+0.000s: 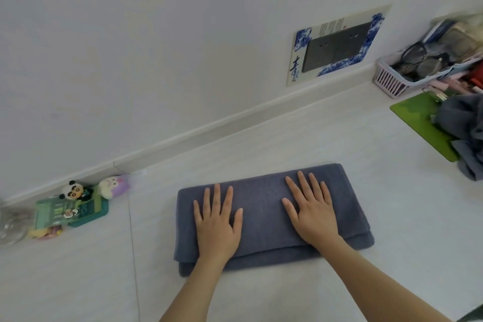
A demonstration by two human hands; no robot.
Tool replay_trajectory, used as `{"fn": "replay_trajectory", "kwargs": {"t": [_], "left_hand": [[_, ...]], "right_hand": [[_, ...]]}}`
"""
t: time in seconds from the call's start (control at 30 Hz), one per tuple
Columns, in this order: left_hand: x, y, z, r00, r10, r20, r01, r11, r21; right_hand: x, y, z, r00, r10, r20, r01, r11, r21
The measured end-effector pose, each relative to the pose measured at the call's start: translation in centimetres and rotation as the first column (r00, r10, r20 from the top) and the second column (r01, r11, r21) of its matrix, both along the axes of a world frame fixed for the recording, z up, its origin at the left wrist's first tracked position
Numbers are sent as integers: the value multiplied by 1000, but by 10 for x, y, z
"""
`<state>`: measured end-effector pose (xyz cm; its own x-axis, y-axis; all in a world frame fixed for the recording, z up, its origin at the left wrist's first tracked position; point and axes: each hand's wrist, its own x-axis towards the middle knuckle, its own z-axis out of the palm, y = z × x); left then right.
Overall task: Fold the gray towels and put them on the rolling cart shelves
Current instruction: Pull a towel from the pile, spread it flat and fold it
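Towels are the job here, and one gray towel (271, 214) lies on the white counter (339, 282) folded into a long layered band, its lower layers peeking out along the near edge, so the folding of this piece looks well along though likely one more fold short of shelf size. Well off to the left of both hands, against the wall, sit a clear glass jar (10, 227), a green box (70, 212) and two small plush toys (96, 189), none of them in the way. The left hand (218, 225) lies flat on the left half of the towel, fingers straight and spread, pressing rather than holding anything. Just right of it the right hand (312, 212) rests the same way on the right half, palm down, fingers splayed, gripping nothing. Beyond the right hand, on the wall, is a dark socket plate framed by a blue-and-white sticker (337, 47). Farther right stand a pink basket (392, 81) of glasses and a green mat (423, 123), on which a crumpled heap of more gray cloth (465, 136) waits, apparently the unfolded remainder. No rolling cart is in view, so shelving is not yet begun as far as can be judged.
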<state>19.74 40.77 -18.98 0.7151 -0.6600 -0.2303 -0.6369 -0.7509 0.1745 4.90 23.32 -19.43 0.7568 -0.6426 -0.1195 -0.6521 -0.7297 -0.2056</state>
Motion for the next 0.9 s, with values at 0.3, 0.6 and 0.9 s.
{"fn": "replay_trajectory", "kwargs": {"t": [0.3,0.6,0.9], "left_hand": [[17,26,22,884,436,-167,-454,887,-86],[58,33,61,430,448,-784,-788,611,-83],[21,-20,134,578,74,-813,-549,773,-320]], "right_hand": [[17,13,14,988,-74,133,49,982,181],[52,83,42,546,-799,254,-55,268,962],[53,80,34,621,-754,212,-70,216,974]]}}
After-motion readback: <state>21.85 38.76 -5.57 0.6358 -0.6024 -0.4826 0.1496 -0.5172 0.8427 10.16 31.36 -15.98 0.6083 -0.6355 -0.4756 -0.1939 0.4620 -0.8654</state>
